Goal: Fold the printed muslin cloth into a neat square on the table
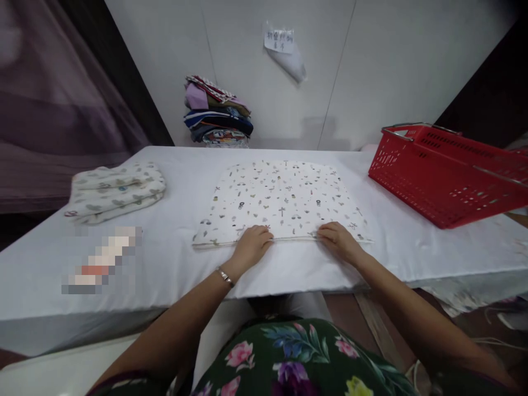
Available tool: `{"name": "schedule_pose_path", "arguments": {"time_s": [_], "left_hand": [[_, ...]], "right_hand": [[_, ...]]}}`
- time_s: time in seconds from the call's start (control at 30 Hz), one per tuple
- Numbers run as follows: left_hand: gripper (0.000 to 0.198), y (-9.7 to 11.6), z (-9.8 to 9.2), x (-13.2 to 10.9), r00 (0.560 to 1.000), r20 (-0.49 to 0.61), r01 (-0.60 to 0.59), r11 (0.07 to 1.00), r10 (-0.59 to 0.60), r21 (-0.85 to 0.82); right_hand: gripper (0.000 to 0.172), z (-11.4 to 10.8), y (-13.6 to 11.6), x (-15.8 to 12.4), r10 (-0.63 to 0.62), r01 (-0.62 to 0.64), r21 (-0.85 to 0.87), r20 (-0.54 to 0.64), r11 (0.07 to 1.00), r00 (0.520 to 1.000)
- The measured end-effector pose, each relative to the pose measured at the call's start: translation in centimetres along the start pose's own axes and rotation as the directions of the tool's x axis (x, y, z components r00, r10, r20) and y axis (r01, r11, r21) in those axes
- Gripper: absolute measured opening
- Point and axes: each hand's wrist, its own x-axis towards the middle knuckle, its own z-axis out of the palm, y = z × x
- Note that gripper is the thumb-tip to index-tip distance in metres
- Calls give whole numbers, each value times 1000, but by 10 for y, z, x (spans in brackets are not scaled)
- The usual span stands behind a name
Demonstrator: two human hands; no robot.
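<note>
Near edge of printed cloth in left hand, right hand grip

At 9 o'clock from the left hand, a mosaic-blurred object lies on the white table: pale and reddish blocks only, identity unreadable. At 12 o'clock the paper note carries handwriting too small to read; at 11 o'clock the clothes stack has its base hidden behind the table's far edge; at 2 o'clock the red basket is cut off by the right frame edge. Left hand and right hand curl their fingertips at the near hem of the printed cloth; pinching or only pressing, cannot tell.
</note>
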Motion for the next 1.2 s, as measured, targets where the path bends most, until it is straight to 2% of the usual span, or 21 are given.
{"name": "schedule_pose_path", "arguments": {"time_s": [0.1,0.23,0.37,0.5,0.67,0.8,0.93,1.07,1.2], "left_hand": [[17,2,7,9,1000,-4,30,999,-30,-24],[19,-2,8,14,999,-15,51,998,-52,-40],[23,-2,9,13,998,-44,57,998,-56,40],[27,1,12,10,1000,-16,12,989,-10,149],[25,5,14,9,999,-44,17,977,-7,213],[24,7,15,11,999,-30,-30,978,37,209],[27,9,16,12,997,21,-82,980,80,183],[21,10,15,14,998,19,-59,986,57,157],[20,11,15,16,999,34,-24,988,19,154]], "right_hand": [[25,6,3,2,23,-23,-25,23,999,999],[25,9,5,0,106,-106,-2,16,994,994],[24,9,5,-2,154,-154,23,-25,988,988],[22,13,6,-5,91,-91,-3,1,996,996],[22,16,6,-8,64,-65,-27,-36,998,997],[25,18,4,-9,78,-79,-22,-53,997,996],[25,18,2,-9,39,-40,-32,-46,999,998],[25,16,2,-9,14,-15,-46,-28,999,1000],[24,18,4,-9,40,-40,-37,-17,998,999]]}}
